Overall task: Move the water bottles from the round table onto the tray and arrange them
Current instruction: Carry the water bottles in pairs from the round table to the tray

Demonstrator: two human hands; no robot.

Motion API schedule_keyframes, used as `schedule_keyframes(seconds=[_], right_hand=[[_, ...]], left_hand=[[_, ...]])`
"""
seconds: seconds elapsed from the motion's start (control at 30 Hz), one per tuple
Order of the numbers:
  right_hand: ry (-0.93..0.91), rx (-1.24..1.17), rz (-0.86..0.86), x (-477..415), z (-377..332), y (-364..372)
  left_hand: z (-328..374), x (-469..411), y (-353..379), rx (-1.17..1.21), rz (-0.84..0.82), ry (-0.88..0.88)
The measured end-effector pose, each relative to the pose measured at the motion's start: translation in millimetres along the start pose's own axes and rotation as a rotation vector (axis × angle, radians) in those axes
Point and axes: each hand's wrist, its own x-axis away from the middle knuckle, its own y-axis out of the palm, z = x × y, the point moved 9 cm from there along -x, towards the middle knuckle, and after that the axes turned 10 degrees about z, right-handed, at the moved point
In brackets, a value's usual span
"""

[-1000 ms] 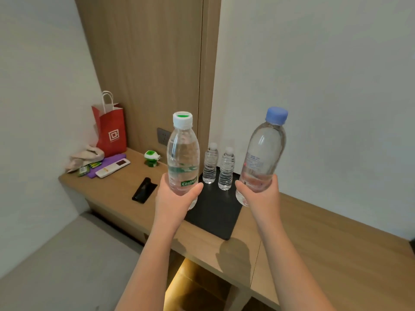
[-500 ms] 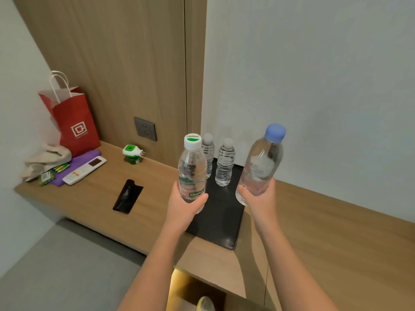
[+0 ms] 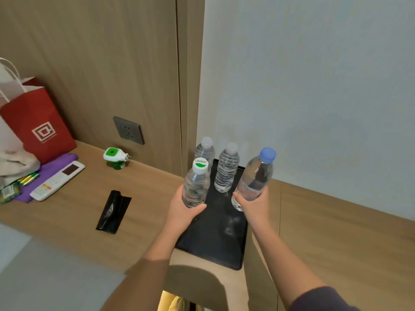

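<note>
Water bottles were held one to each hand. The left hand (image 3: 183,212) was wrapped low round the green-capped bottle (image 3: 196,185), upright over the tray's left edge. The right hand (image 3: 254,205) gripped the base of the blue-capped bottle (image 3: 256,178), tilted slightly toward the wall above the tray's right side. The low grips probably steadied full bottles for setting down upright. Whether either base touched the black tray (image 3: 215,241) could not be told. Behind them the left small bottle (image 3: 203,152) and the right small bottle (image 3: 226,173) stood upright side by side at the tray's far end, leaving the near part free, likely for a second row. The tray lay on a wooden counter (image 3: 146,198) against the wall. A black pouch (image 3: 113,212), a white remote (image 3: 57,180) and a red paper bag (image 3: 40,126) sat well to the left.
</note>
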Motion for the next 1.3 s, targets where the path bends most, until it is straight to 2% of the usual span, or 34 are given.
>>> schedule_keyframes(seconds=[0.53, 0.93, 1.3], right_hand=[[0.087, 0.038, 0.077, 4.9, 64.1, 17.3], [0.133, -0.001, 0.164, -46.0, 78.1, 29.0], [0.104, 0.073, 0.114, -42.0, 72.5, 25.2]], left_hand=[[-68.4, -27.5, 15.9, -0.021, -0.107, -0.024], [-72.5, -73.4, 29.0, -0.111, -0.114, 0.027], [-64.4, -70.0, 23.6, -0.138, -0.156, 0.073]])
